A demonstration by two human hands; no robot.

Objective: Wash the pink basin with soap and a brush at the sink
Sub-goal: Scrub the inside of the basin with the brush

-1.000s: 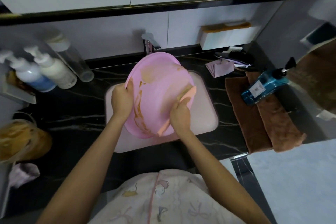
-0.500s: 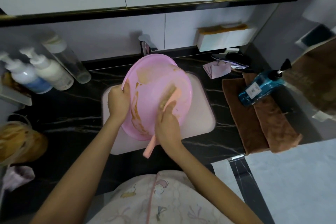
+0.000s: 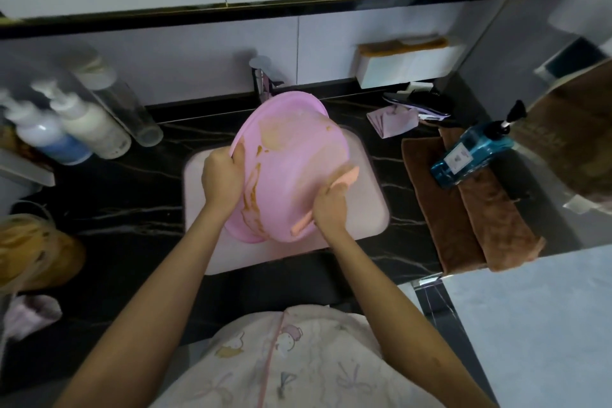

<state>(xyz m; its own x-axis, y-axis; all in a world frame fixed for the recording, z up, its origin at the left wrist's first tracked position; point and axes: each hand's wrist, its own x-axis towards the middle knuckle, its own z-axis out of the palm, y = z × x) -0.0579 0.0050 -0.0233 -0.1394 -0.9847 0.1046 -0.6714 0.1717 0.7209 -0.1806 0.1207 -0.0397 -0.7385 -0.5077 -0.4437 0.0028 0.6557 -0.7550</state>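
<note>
The pink basin (image 3: 291,156) is tilted on edge over the pale sink (image 3: 371,209), its outer side towards me, streaked with brown smears. My left hand (image 3: 220,177) grips its left rim. My right hand (image 3: 331,207) holds an orange-pink brush (image 3: 347,175), whose head presses against the basin's right side; the handle end pokes out below my wrist. A blue soap pump bottle (image 3: 470,156) lies on brown towels to the right.
The tap (image 3: 261,76) stands behind the basin. Pump bottles (image 3: 82,129) line the black counter at left. Brown towels (image 3: 463,209), a pink cloth (image 3: 390,119) and a white box (image 3: 407,63) are at right. A yellow bag (image 3: 33,252) sits at far left.
My right hand has swept the brush from the basin's middle out to its right side and upward. The left hand keeps its hold on the rim.
</note>
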